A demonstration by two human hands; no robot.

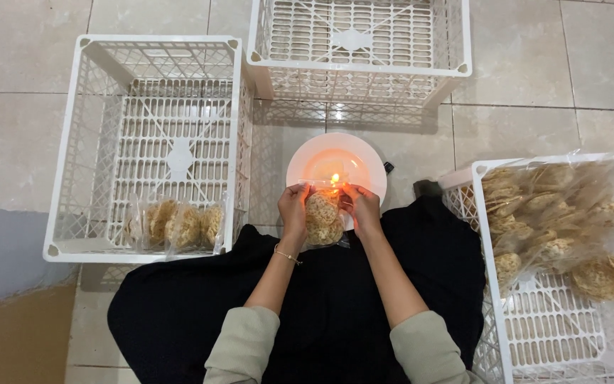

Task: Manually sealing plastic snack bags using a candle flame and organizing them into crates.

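The person sits on the tiled floor with a white plate (300,171) just ahead of their knees, and a small flame (335,179) burns on it. Both hands hold one clear bag of round crackers (322,220) at the plate's near edge, its top drawn up to the flame. The left hand (293,206) pinches the bag's upper left corner, fingers closed on the plastic; the right hand (362,206) grips the upper right in the same way, fingers clamped on the film.

Judging by how things lie, little is finished. The crate left of the plate (152,146) holds only a few closed bags of crackers (175,226) against its near wall, with most of its floor bare. The crate right of the plate (534,284) is heaped with crackers in loose clear plastic (556,220), so much seems left. A third crate beyond the plate (358,46) holds nothing that I can see.

The dark skirt (335,299) spreads below the plate, close to the flame, and both sleeves hang near it. A small dark object (389,168) lies at the plate's right rim; what it is I cannot tell
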